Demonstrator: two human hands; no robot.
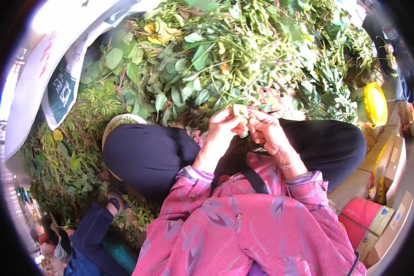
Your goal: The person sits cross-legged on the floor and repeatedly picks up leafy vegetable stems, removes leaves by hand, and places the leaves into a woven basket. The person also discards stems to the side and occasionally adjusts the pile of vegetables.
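Observation:
My left hand (226, 127) and my right hand (265, 127) meet between my knees, in front of my pink jacket. Their fingertips pinch a pale yellow-green piece of plant (240, 111); whether it is a pod or a leaf I cannot tell. Just beyond the hands rises a heap of uprooted bean plants (179, 72), with leaves, stems and plump green pods (243, 70) tangled together. A red patterned piece (270, 98), perhaps a bag or cloth, lies partly under the foliage near my right hand. My dark-trousered knees spread on either side.
By my left knee a pale-rimmed container (122, 119) holds green pieces. White printed sacking (38, 86) hangs at left. Another person's leg (91, 227) extends at lower left. To the right stand a yellow-rimmed bucket (376, 105), a red-and-white bucket (360, 217) and cardboard (395, 165).

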